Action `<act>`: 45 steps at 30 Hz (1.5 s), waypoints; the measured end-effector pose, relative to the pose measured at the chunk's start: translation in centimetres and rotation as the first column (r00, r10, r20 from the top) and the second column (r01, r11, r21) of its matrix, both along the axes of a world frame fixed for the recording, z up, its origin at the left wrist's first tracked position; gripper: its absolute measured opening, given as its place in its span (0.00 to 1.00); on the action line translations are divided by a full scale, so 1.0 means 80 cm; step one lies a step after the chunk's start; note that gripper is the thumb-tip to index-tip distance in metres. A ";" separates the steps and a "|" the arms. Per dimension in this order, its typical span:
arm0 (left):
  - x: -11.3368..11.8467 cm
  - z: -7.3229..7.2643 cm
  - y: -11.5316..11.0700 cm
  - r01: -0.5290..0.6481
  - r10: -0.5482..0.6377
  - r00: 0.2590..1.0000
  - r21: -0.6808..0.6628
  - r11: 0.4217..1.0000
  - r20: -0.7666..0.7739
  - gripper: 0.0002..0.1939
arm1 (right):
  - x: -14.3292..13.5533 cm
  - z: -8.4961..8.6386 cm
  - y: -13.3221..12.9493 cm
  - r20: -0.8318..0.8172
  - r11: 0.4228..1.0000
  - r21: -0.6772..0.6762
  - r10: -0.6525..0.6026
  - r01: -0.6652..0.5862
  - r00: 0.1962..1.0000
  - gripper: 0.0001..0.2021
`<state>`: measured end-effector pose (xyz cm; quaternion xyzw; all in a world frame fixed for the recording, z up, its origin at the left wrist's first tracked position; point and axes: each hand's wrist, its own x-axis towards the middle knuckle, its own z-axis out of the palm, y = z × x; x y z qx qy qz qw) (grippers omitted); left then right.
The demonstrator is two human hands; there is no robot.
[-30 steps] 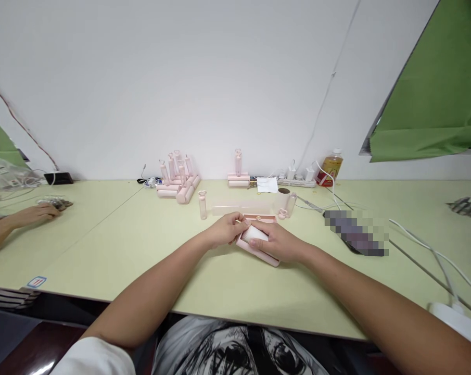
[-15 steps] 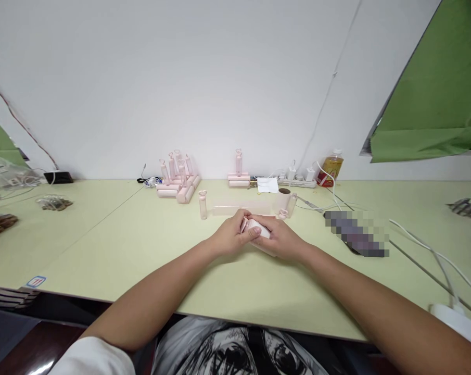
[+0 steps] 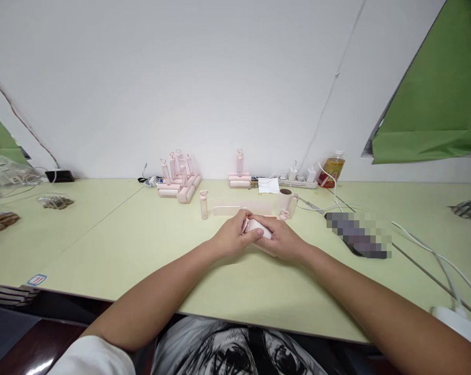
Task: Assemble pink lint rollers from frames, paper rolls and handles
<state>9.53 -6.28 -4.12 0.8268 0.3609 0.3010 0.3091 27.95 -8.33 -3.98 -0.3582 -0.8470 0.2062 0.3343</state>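
Near the middle of the pale green table (image 3: 141, 260), my left hand (image 3: 235, 234) and my right hand (image 3: 282, 239) are both wrapped round a white and pink roll (image 3: 259, 227). Fingers cover much of it. Just beyond them lies a long translucent pink strip (image 3: 235, 208). A pink capped tube (image 3: 204, 204) stands to the left of the strip. At its right are an upright cardboard-cored roll (image 3: 284, 198), a clear tube (image 3: 293, 205) and a small pink piece (image 3: 284, 214).
Pink rolls (image 3: 170, 190) with upright tubes stand at the back left, another pair (image 3: 240, 180) at back centre. A power strip (image 3: 301, 183), white paper (image 3: 268, 185) and drink bottle (image 3: 332, 169) are by the wall. A blurred-out dark object (image 3: 356, 237) and cables lie right.
The view has shifted very slightly. Both hands keep their hold on the roll, with no clear movement.
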 end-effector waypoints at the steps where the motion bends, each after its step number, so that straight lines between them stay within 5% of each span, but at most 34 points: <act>1: 0.000 0.000 0.000 -0.003 0.003 1.000 0.000 1.000 -0.002 0.26 | 0.000 0.000 0.000 -0.001 1.000 -0.001 0.000 0.000 1.000 0.16; 20: 0.000 0.001 0.001 -0.035 0.036 0.999 0.077 0.996 -0.022 0.24 | -0.001 -0.002 0.000 0.014 0.999 0.047 -0.004 0.003 1.000 0.17; 25: 0.001 -0.004 0.003 -0.067 0.070 0.997 -0.091 0.994 0.033 0.33 | -0.002 -0.004 0.000 0.006 0.997 0.062 -0.052 0.052 0.999 0.17; 29: 0.003 -0.010 0.005 -0.052 0.064 0.996 -0.178 0.983 0.064 0.31 | -0.001 -0.006 0.001 -0.014 0.991 0.070 -0.109 0.110 0.994 0.18; 45: 0.005 -0.011 0.001 -0.092 0.092 0.996 -0.065 0.994 -0.001 0.25 | -0.004 -0.003 -0.002 -0.044 0.997 0.055 -0.055 0.057 0.998 0.15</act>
